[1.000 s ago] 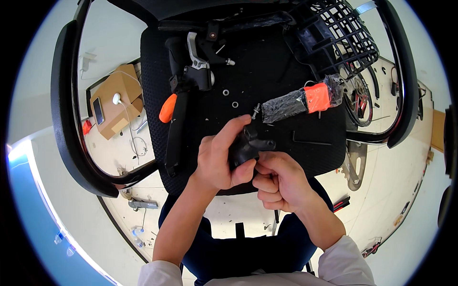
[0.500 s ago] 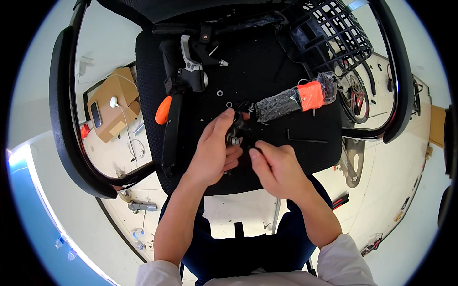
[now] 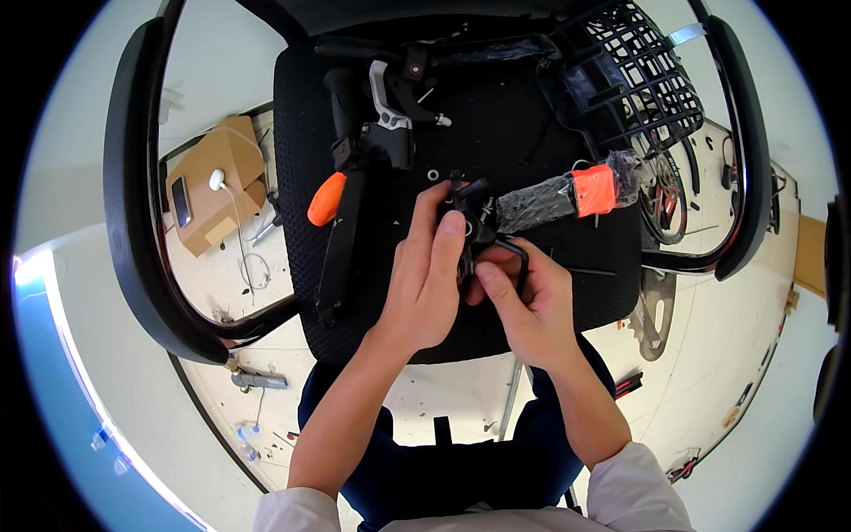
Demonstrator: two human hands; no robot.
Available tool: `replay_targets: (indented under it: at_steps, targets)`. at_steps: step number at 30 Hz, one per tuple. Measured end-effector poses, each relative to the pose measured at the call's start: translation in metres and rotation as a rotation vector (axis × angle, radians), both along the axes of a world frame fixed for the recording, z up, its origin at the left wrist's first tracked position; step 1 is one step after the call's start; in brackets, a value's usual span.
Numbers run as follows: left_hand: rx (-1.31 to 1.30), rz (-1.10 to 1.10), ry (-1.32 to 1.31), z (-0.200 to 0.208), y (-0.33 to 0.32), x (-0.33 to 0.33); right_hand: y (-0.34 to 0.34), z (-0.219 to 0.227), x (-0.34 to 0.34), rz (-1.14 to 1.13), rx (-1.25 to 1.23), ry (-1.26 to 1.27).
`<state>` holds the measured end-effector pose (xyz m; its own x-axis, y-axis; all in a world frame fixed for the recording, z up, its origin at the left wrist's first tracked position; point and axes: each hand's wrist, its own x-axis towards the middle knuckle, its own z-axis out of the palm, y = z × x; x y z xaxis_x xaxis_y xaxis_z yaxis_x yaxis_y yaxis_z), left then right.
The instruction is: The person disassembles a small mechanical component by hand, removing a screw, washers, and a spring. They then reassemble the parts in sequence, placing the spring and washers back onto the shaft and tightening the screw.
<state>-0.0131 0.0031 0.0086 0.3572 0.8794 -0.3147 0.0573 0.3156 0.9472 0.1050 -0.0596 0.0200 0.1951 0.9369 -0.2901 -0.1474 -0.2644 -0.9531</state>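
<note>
My left hand (image 3: 428, 284) is closed around a small black bicycle part (image 3: 480, 232) with shiny metal bolts, held above the seat of a black chair. A curved black arm or rod (image 3: 521, 259) stands out on its right side; whether it belongs to the part I cannot tell. My right hand (image 3: 534, 306) pinches at the part's lower right, and its fingertips are partly hidden. Just beyond my left fingers lies a small metal washer (image 3: 433, 175). A plastic-wrapped black piece with an orange band (image 3: 594, 191) lies to the right. A thin black hex key (image 3: 589, 271) rests beside my right hand.
On the seat's left lie a silver-and-black brake lever (image 3: 383, 96), an orange piece (image 3: 327, 199) and a long black bar (image 3: 342, 253). A black basket (image 3: 620, 80) fills the far right corner. Armrests (image 3: 133, 177) flank the seat. A cardboard box (image 3: 217, 177) stands on the floor.
Both hands have come together on the black part, which is turned differently. The curved arm now shows by my right hand. The view has shifted, so the seat appears further right.
</note>
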Motion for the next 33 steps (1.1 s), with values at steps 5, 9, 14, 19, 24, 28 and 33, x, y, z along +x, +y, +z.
replay_targets:
  at_steps: [5,9,14,19,24,28,33]
  targets:
    - [-0.169,-0.066,0.001,0.004,0.009,0.0,0.0,-0.008,0.002,-0.018,0.06,0.03]
    - [-0.464,-0.155,-0.086,0.005,0.016,-0.008,-0.002,-0.013,0.013,0.084,0.043,-0.095]
    - [-0.387,-0.068,-0.099,0.004,0.015,-0.008,0.0,-0.015,0.02,0.045,0.051,-0.119]
    - [-0.018,-0.038,-0.064,-0.004,0.019,-0.02,0.011,-0.017,0.026,-0.101,0.013,-0.046]
    - [0.121,-0.153,0.055,-0.003,0.018,-0.02,0.013,-0.014,0.027,-0.083,-0.071,0.034]
    - [0.244,-0.166,0.064,-0.007,0.017,-0.018,0.012,-0.02,0.027,-0.076,0.005,-0.006]
    - [0.238,-0.208,0.087,-0.003,0.018,-0.021,0.013,-0.014,0.033,0.053,-0.038,-0.194]
